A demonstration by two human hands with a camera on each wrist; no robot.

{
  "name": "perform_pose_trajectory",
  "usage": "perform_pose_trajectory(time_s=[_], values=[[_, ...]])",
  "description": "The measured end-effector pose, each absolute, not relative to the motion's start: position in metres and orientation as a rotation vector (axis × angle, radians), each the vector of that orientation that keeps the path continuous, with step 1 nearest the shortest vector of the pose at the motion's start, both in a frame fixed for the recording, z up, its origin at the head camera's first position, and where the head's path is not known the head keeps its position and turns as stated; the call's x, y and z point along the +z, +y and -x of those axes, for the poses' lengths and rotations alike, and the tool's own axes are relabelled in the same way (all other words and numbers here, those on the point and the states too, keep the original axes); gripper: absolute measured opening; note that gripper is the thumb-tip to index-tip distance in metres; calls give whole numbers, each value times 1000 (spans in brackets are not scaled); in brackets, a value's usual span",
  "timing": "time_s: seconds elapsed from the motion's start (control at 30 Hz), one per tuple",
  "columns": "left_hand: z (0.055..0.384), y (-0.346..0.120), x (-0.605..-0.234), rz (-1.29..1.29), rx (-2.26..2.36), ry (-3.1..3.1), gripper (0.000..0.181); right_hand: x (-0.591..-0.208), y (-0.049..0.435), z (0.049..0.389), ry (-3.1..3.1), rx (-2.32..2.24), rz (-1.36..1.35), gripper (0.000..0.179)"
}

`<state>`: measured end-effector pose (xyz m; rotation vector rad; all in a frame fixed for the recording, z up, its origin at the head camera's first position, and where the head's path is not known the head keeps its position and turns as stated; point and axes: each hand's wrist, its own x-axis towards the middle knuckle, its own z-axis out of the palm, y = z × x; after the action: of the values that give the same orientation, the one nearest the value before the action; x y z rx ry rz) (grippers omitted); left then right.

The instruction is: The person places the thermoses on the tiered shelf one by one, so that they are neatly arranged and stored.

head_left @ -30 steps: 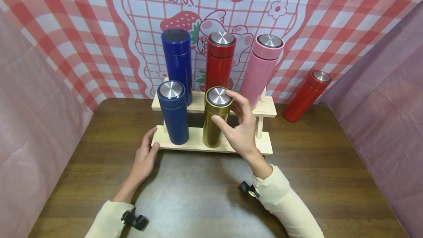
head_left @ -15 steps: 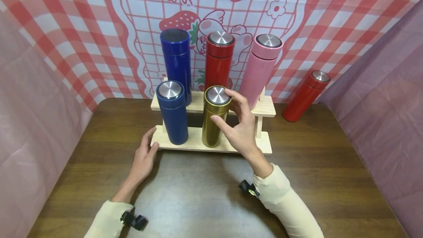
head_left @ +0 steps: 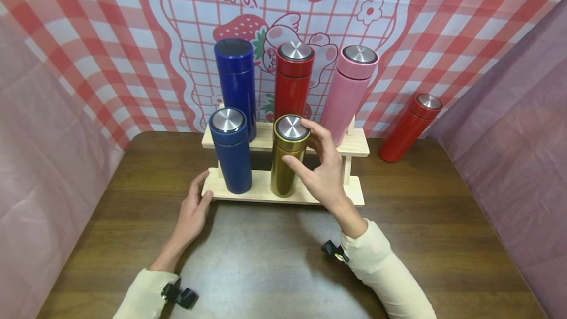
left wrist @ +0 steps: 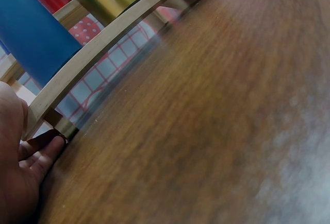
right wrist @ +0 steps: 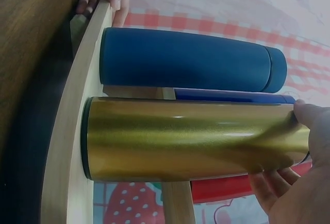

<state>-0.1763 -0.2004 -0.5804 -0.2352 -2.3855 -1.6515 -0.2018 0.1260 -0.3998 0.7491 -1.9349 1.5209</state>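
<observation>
A gold thermos flask (head_left: 283, 176) with a silver-topped lid stands upright on the lower shelf of a two-tier wooden rack (head_left: 261, 183). My right hand (head_left: 325, 171) holds it near the top, thumb on the front and fingers round the far right side. The right wrist view shows the flask's base (right wrist: 88, 139) resting on the shelf. With my left hand (head_left: 192, 213) I grip the left end of that shelf; in the left wrist view some fingers (left wrist: 46, 154) reach beneath it. A matte blue flask (head_left: 233, 166) stands on the lower shelf, left of the gold one.
On the upper shelf are a glossy dark blue flask (head_left: 236, 87), a red flask (head_left: 294, 87) and a pink flask (head_left: 347, 92). Another red flask (head_left: 407, 132) stands on the wooden table (head_left: 266, 260) right of the rack. A strawberry-print cloth (head_left: 177, 38) hangs behind.
</observation>
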Motion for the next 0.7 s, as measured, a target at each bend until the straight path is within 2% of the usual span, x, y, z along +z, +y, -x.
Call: perform_pose_trajectory(time_s=[0.43,0.7], values=[[170,-196,-566,251,-1631,-2362,52,-393,141,203,-1955,1478,-790,86],[174,-199,-576,238,-1662,-2375,53,-390,159,200,-1885,1478,-776,77]])
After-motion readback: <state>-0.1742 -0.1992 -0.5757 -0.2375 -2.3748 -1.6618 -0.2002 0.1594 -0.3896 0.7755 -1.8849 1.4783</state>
